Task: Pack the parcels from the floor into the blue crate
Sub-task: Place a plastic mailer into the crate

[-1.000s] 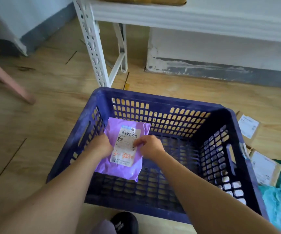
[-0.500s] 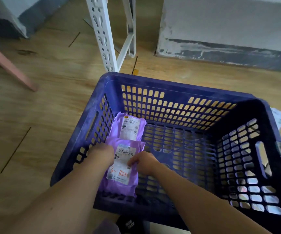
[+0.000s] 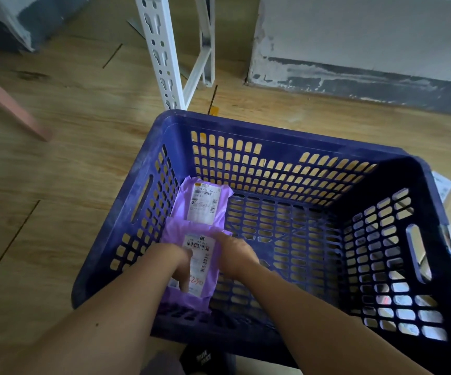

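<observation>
A near parcel [image 3: 201, 266], purple and labelled, is pictured being set down inside the crate [image 3: 273, 131], where a second earlier it was held up at rim height. It has since been lowered along the crate's left wall and is now seen deep inside, at the near left corner. Its far edge meets or slightly overlaps the far parcel [image 3: 205, 201], which already lies flat against the same wall. The near parcel is clasped from both sides. The left hand [image 3: 175, 262] is closed on its left edge with one finger laid down the label, and the right hand [image 3: 235, 255] is curled over its right edge. The two hands are kept close together, with only the label between them. Whether the parcel already rests on the mesh bottom cannot be told, since the hands and forearms cover its lower part. The placing is judged to be all but done, with only the release left. The rest of the crate's bottom is left bare, and at least one floor parcel [image 3: 441, 185] is glimpsed beyond the right wall, so the packing is judged to be at an early stage.
</observation>
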